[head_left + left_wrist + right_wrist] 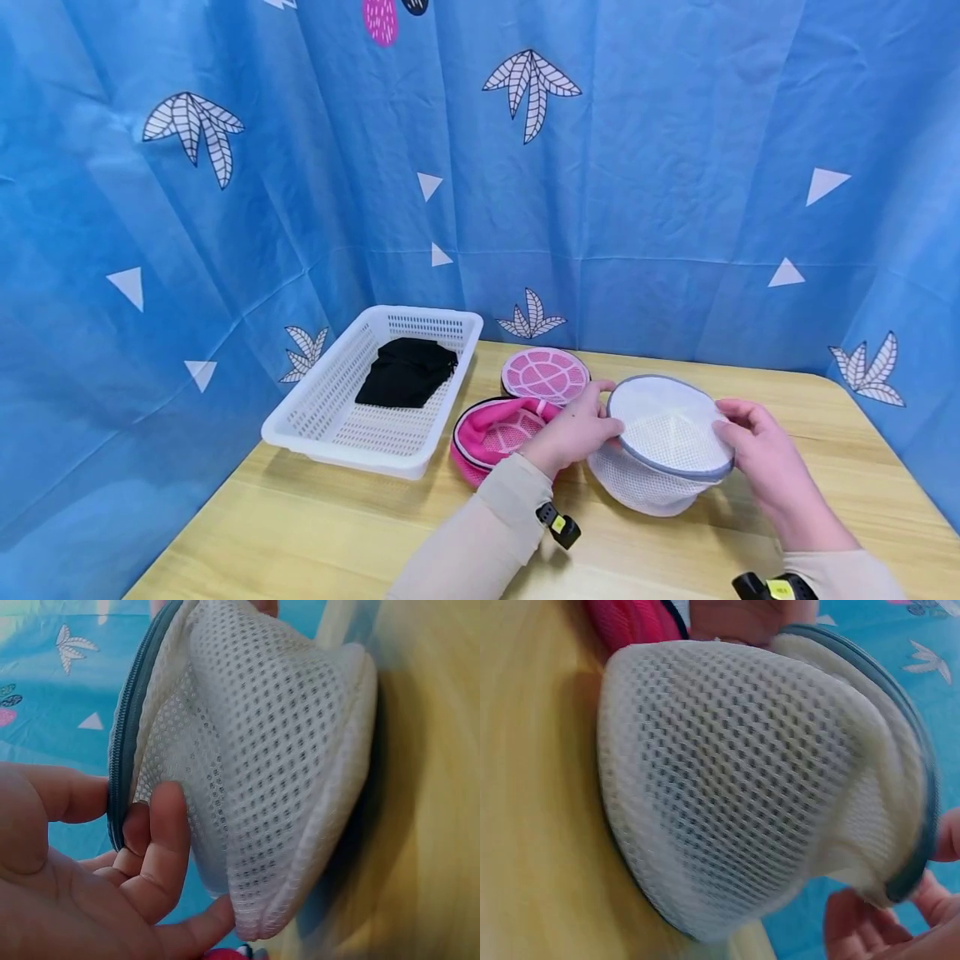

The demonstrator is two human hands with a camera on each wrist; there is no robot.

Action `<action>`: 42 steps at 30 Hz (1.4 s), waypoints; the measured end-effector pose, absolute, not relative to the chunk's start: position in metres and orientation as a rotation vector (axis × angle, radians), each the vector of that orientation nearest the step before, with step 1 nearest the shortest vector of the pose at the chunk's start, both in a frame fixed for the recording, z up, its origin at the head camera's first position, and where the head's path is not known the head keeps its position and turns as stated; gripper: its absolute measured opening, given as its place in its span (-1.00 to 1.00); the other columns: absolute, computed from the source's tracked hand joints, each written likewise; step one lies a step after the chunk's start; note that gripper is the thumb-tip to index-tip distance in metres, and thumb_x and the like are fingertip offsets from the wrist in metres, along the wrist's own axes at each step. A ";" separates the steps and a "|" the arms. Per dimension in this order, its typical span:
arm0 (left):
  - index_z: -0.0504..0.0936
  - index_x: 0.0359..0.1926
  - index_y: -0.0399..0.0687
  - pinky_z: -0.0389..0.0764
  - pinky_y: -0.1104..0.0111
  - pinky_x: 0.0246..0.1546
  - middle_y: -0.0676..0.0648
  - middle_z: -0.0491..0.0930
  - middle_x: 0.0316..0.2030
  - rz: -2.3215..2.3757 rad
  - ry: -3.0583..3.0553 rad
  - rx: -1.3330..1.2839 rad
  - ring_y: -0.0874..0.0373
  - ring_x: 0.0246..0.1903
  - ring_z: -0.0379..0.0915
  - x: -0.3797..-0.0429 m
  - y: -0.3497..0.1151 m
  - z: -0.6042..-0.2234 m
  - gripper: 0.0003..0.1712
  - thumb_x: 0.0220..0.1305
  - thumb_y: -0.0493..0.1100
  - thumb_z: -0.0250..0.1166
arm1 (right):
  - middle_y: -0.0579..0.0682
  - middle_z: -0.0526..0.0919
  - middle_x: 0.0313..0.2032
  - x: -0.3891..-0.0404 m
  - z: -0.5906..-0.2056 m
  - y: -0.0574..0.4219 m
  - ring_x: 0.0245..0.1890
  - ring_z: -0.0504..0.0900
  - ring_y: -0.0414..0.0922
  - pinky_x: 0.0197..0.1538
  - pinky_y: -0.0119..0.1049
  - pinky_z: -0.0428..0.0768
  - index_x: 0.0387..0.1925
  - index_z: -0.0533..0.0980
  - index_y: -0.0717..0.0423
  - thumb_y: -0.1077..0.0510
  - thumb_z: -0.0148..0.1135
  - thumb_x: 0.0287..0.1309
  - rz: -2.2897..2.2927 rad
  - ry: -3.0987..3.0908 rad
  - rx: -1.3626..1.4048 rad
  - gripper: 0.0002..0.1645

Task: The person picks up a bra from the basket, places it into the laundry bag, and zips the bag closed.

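Note:
Both hands hold a white mesh laundry bag (667, 421) by its grey zippered rim, just over the table at the right. Its round lid faces up and the soft side wall sags inward, as the left wrist view shows at the mesh wall (277, 712). My left hand (573, 429) pinches the rim on the left, thumb outside and fingers curled beneath. My right hand (765, 454) pinches the opposite edge. In the right wrist view the bag (727, 772) fills the middle, and its zipper (922, 772) runs down to the right fingertips.
A pink mesh bag (468, 433) with its top gaping sits left of the white one, partly behind the left hand. Behind it lies a round pink mesh lid (546, 375). A white plastic basket (300, 433) holds black folded cloth (408, 372). Blue curtain (645, 183) borders the table (300, 533).

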State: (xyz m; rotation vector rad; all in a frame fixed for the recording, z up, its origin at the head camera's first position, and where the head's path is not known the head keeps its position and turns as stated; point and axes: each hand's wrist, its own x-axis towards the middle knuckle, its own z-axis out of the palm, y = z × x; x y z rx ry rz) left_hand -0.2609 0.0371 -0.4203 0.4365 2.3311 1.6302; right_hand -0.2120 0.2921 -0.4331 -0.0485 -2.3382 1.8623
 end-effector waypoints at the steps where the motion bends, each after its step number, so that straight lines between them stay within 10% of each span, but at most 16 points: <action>1: 0.27 0.45 0.14 0.51 0.30 -0.06 -0.04 0.53 -0.31 1.632 2.320 0.459 0.20 -0.31 0.51 -0.261 0.038 -0.422 -0.29 0.36 -0.22 0.32 | 0.08 0.28 0.13 -0.211 -0.432 0.291 -0.11 0.38 -0.36 -0.14 -0.54 0.50 0.27 0.25 0.33 0.16 -0.04 0.54 1.870 -2.336 -0.057 -0.56; 8: 0.26 0.48 0.19 0.51 0.42 -0.11 0.03 0.59 -0.35 1.718 2.219 0.713 0.29 -0.31 0.53 -0.259 0.047 -0.428 -0.25 0.36 -0.25 0.32 | -0.11 0.37 -0.06 -0.205 -0.416 0.291 -0.15 0.40 -0.24 -0.24 -0.60 0.48 0.01 0.47 0.00 0.23 0.05 0.47 2.001 -1.928 -0.242 -0.82; 42: 0.28 0.48 0.30 0.56 0.42 -0.22 0.25 0.54 -0.13 1.242 2.436 0.957 0.35 -0.22 0.52 -0.234 0.028 -0.405 -0.29 0.38 0.05 0.31 | -0.28 0.47 -0.11 -0.206 -0.412 0.322 -0.12 0.37 -0.29 -0.14 -0.53 0.31 -0.05 0.55 -0.03 0.19 0.00 0.47 1.809 -1.975 -0.343 -0.79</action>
